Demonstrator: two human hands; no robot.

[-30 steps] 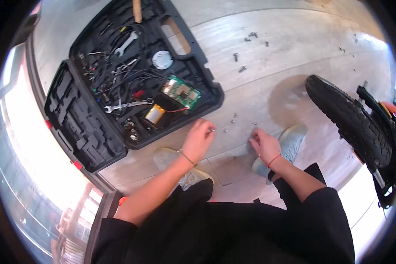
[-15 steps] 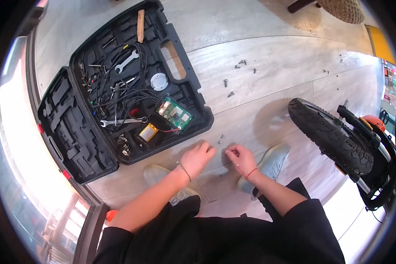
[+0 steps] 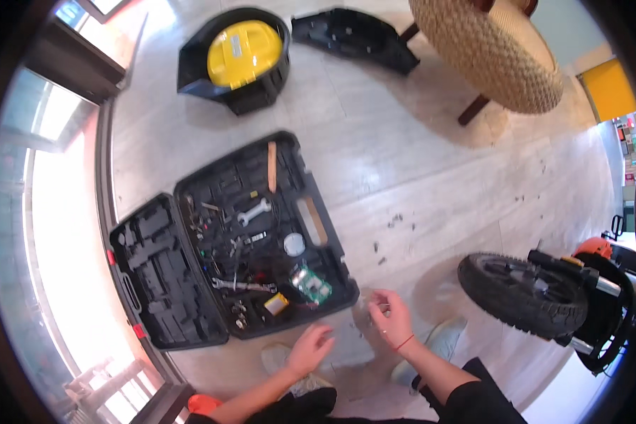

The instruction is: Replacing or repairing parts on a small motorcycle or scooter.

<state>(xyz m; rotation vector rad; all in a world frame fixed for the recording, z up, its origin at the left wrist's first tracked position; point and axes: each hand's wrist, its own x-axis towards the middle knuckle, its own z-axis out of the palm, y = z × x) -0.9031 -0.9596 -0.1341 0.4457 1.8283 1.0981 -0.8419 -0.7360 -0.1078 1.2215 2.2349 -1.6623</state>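
My right hand (image 3: 391, 319) is over the floor just off the front right corner of a black tool case (image 3: 222, 338). Its thumb and fingertips are closed in a pinch; whatever sits between them is too small and blurred to name. By the case's near edge hovers my left hand (image 3: 312, 349), fingers loosely curled with a gap at the thumb, nothing visible in it. Inside the open case lie a green circuit board (image 3: 312, 284), a yellow battery pack (image 3: 276, 304), an open-end wrench (image 3: 254, 211), another wrench (image 3: 244, 285), a white disc (image 3: 294, 244) and tangled cables.
Several loose screws (image 3: 394, 221) are scattered on the floor beyond my right hand. A fat-tyred wheel (image 3: 523, 293) stands at right. Farther off are a woven stool (image 3: 491, 60), a black bin-shaped housing with a yellow panel (image 3: 246, 53) and a black curved cover (image 3: 357, 39).
The view has tilted up, bringing the stool and the black-and-yellow housing in. My right hand has moved forward toward the case corner, still pinched; my left hand stays near the case's edge.
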